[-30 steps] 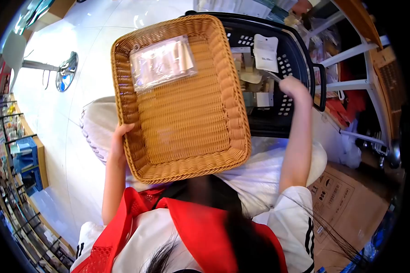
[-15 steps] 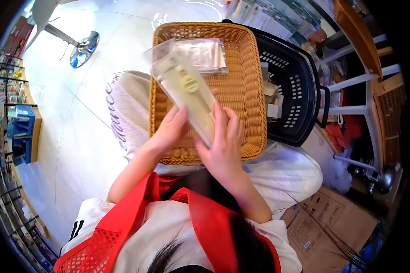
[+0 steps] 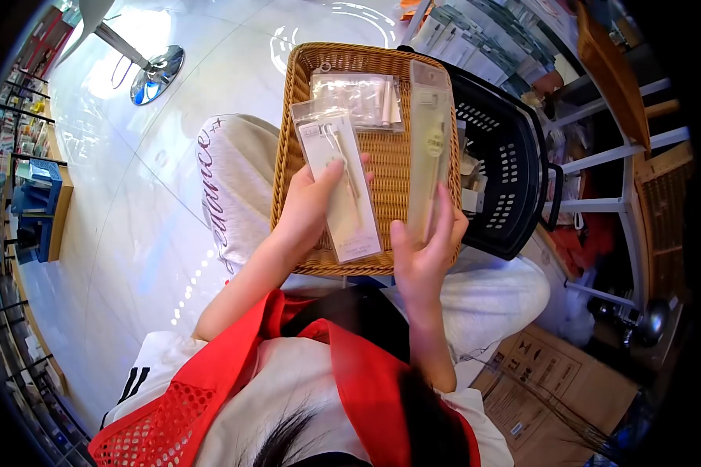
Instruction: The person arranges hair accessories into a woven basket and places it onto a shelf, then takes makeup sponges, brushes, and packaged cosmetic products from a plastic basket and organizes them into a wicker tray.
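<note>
My left hand (image 3: 304, 204) is closed on a flat white retail package (image 3: 357, 227), thumb across its front. A slim, stick-like item shows through its clear window; its kind I cannot make out. In my right hand (image 3: 427, 268) is a long, narrow clear package (image 3: 428, 109) with a round yellowish sticker, gripped near its lower end. Both packages are over the brown wicker basket (image 3: 287, 140), side by side and apart. More clear packets (image 3: 362, 97) with pale pink contents lie at the basket's far end.
A black plastic shopping basket (image 3: 514, 243) with small boxes inside stands right of the wicker one. Metal shelving (image 3: 600, 206) rises farther right, above a flattened cardboard box (image 3: 553, 389). Stocked shelves line the left, and a chrome stand base (image 3: 157, 75) is on the floor.
The two packages, overlapped before, are now separated. The clear one has moved right with my right hand, revealing the white one in my left. The view has shifted slightly.
</note>
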Action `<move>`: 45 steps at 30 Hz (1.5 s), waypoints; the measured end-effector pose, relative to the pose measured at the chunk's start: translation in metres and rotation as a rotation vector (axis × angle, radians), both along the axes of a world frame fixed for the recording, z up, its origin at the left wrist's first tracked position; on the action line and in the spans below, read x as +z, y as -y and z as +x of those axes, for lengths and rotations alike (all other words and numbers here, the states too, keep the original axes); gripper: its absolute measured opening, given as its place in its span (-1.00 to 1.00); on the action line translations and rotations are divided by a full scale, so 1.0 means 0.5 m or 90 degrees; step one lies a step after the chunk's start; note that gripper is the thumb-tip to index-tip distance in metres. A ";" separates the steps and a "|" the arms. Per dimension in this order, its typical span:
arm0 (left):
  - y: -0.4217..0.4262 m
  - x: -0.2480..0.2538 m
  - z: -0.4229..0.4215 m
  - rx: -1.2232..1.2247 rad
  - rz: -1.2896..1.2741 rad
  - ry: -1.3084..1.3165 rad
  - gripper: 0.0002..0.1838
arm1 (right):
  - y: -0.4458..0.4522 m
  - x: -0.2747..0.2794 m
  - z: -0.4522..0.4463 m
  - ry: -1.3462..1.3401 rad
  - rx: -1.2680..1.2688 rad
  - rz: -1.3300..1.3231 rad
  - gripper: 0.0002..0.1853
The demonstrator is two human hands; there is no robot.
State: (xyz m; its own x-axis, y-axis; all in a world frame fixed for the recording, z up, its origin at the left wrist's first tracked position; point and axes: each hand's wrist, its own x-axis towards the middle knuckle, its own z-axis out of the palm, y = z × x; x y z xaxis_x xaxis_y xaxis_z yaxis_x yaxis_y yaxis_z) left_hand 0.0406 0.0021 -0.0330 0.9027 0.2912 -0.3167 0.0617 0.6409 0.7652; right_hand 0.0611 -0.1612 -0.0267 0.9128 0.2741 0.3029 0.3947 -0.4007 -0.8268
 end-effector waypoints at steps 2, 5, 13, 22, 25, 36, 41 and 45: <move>-0.002 -0.013 0.005 0.010 0.011 -0.028 -0.59 | 0.000 0.000 -0.010 0.010 0.021 -0.081 -0.18; -0.002 -0.023 0.007 0.032 -0.014 -0.051 -0.55 | -0.014 -0.011 -0.024 -0.001 0.072 -0.120 -0.15; 0.022 -0.025 0.019 0.128 -0.078 0.015 -0.56 | -0.031 -0.035 -0.033 -0.002 0.152 -0.122 -0.15; 0.058 -0.040 0.059 -0.006 0.136 -0.097 -0.66 | -0.016 -0.046 -0.023 -0.039 0.129 -0.073 -0.21; 0.080 -0.065 0.132 -0.107 0.204 -0.102 -0.63 | 0.004 -0.036 0.023 -0.070 0.050 -0.155 -0.29; 0.059 -0.108 0.355 -0.122 0.236 -0.144 -0.59 | -0.030 -0.042 0.246 -0.032 0.148 -0.456 -0.20; 0.014 -0.109 0.328 -0.234 0.364 -0.154 -0.52 | -0.029 -0.063 0.248 0.023 0.153 -0.478 -0.14; -0.042 -0.074 0.284 -0.404 0.651 -0.082 -0.38 | -0.032 -0.073 0.239 0.037 0.142 -0.480 -0.15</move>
State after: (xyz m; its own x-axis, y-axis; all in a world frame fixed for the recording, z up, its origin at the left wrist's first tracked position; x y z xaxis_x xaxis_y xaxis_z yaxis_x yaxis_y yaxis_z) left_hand 0.1827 0.0231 -0.0700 0.9546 -0.0247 -0.2970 0.2584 -0.4281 0.8660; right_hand 0.1807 -0.1454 -0.0632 0.8001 0.5998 0.0079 0.5663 -0.7509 -0.3397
